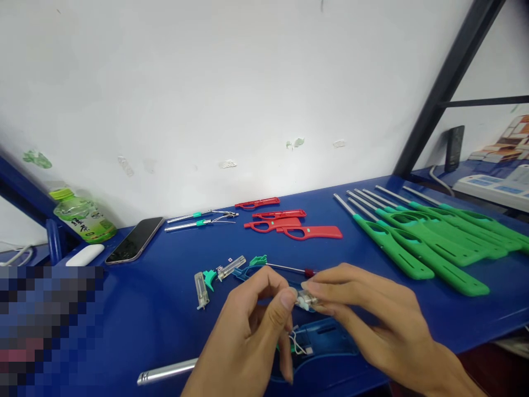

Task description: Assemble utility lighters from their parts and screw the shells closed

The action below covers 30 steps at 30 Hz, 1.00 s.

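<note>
My left hand (252,325) and right hand (372,314) pinch one small clear part (305,300) between fingertips, above the blue shell (326,339). Beyond my hands on the surface (165,309): red shells (289,223); right, green lighters (430,237).

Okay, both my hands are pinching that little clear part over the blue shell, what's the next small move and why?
Probably lower the clear part into the open blue shell just beneath it. The left hand and right hand both pinch it by the fingertips, and thin white wires already hang down into the shell.
</note>
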Motion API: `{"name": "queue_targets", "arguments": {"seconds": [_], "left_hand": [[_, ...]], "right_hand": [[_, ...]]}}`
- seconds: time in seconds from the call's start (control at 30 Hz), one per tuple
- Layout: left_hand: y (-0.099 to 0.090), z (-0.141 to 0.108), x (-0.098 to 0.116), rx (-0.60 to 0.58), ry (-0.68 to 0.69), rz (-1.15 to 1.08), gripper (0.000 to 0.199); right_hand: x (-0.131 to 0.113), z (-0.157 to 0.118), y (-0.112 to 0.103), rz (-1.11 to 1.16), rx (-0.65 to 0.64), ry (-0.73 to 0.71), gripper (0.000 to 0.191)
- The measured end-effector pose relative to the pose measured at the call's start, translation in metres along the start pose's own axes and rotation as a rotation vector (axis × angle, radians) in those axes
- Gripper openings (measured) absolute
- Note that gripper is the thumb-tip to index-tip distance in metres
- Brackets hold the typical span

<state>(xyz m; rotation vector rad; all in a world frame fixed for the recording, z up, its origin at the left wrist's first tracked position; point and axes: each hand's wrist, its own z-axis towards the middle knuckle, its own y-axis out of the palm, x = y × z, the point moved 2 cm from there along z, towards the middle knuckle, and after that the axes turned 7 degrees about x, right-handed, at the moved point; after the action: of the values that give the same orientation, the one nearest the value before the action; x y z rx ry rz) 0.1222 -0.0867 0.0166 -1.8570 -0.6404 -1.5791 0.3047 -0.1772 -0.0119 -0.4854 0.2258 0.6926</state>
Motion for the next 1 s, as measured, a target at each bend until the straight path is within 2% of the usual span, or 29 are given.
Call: {"name": "queue_targets", "arguments": {"seconds": [0.13, 0.43, 0.63, 0.87, 1.0], "left_hand": [[0.003, -0.001, 0.001, 0.006, 0.011, -0.054, 0.049], [0.01, -0.004, -0.001, 0.191, 0.038, -0.019, 0.051], [0.012, -0.007, -0.004, 0.291, 0.027, 0.006, 0.054], [0.015, -0.009, -0.006, 0.295, -0.021, -0.109, 0.058], [0.017, -0.009, -0.003, 0.232, -0.095, -0.256, 0.061]], "right_hand": [[-0.001, 0.0, 0.0, -0.012, -0.011, -0.014, 0.025], [-0.002, 0.002, 0.002, 0.047, -0.097, -0.034, 0.036], [-0.004, 0.004, 0.003, -0.003, -0.106, -0.07, 0.043], [-0.007, 0.003, 0.003, -0.07, -0.183, -0.08, 0.035], [-0.009, 0.002, 0.004, -0.085, -0.143, -0.084, 0.03]]}}
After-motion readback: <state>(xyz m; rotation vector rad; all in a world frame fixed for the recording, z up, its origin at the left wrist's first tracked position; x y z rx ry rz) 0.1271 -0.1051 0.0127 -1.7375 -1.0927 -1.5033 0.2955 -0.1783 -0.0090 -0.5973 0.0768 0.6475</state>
